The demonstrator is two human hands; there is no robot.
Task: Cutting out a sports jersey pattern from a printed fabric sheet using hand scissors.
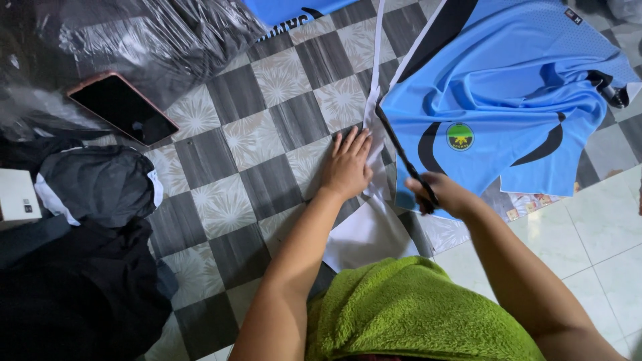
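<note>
A light blue sports shirt [508, 73] with black curved stripes and a round green badge lies spread on the checkered floor mat [261, 134]. My left hand [348, 164] lies flat, fingers together, pressing a white strip of fabric [372, 220] at the shirt's left edge. My right hand [441, 194] grips black scissors [404, 157], whose blades point up and left along the shirt's white-edged border. A green fluffy towel [414, 314] covers my lap at the bottom.
A phone in a pink case [124, 108] lies face up at upper left. Clear plastic bags holding dark garments [154, 37] sit behind it. Black and grey clothes [87, 220] pile at the left beside a white box [17, 195]. White tiles [595, 227] show at right.
</note>
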